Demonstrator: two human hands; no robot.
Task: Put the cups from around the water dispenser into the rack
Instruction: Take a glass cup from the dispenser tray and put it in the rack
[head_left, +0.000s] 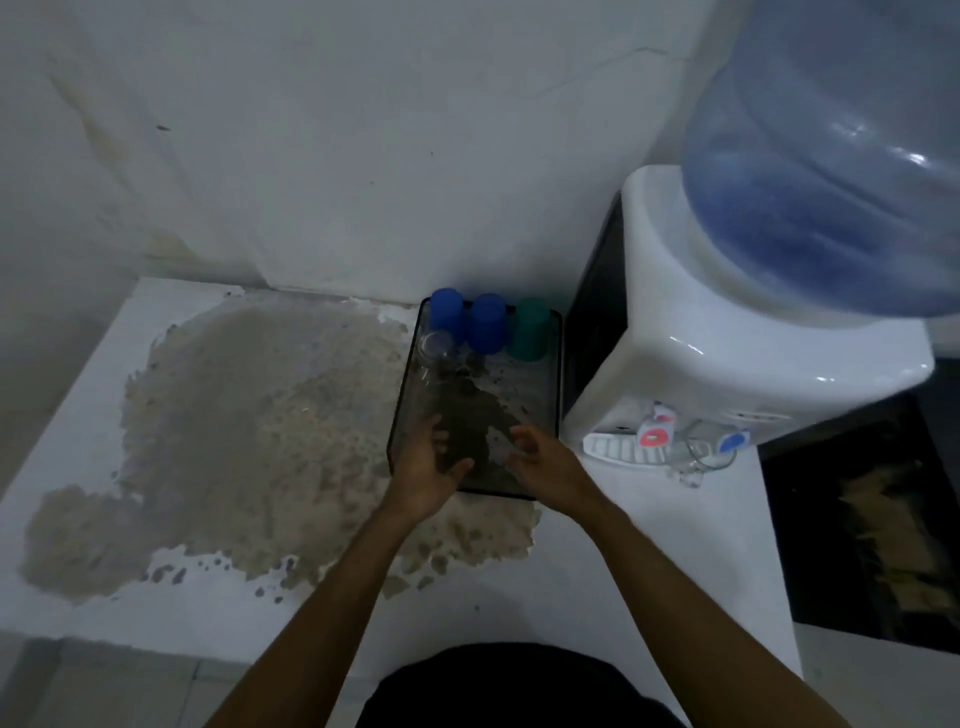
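Observation:
A black mesh rack (557, 364) lies on the white counter left of the water dispenser (727, 358). At its far end stand two upside-down blue cups (447, 307) (487, 322), a green cup (530, 328) and a clear glass (435, 347). A clear glass mug (709, 451) sits on the dispenser's drip tray under the taps. My left hand (431, 467) and my right hand (545, 462) hover over the rack's near end, fingers apart, with nothing in either.
A large brownish stain (249, 426) covers much of the counter left of the rack. The blue water bottle (831, 171) tops the dispenser. A white wall rises behind. A dark opening (872, 530) lies right of the counter.

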